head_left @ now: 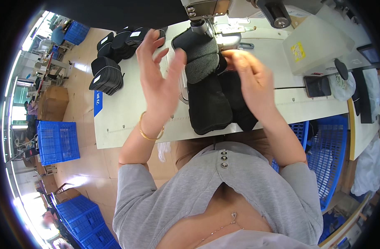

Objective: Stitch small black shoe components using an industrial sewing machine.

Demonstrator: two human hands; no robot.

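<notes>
Black fabric pieces (208, 103) lie on the white sewing table, reaching from under the sewing machine head (204, 27) to the front edge. A grey ribbed section (202, 68) crosses their upper part. My right hand (252, 74) is at the right side of the fabric, thumb and fingers closed on its edge beside the machine. My left hand (159, 79) is raised left of the fabric, fingers apart, holding nothing. Bundled stacks of black cut pieces (106, 76) sit at the table's left, with more stacks (119, 43) behind them.
On the table's right stand a translucent plastic box (318, 45) and a dark phone-like device (317, 86). A blue plastic basket (329, 153) is below the table at right. Blue crates (58, 141) and a cardboard box (54, 103) stand on the floor at left.
</notes>
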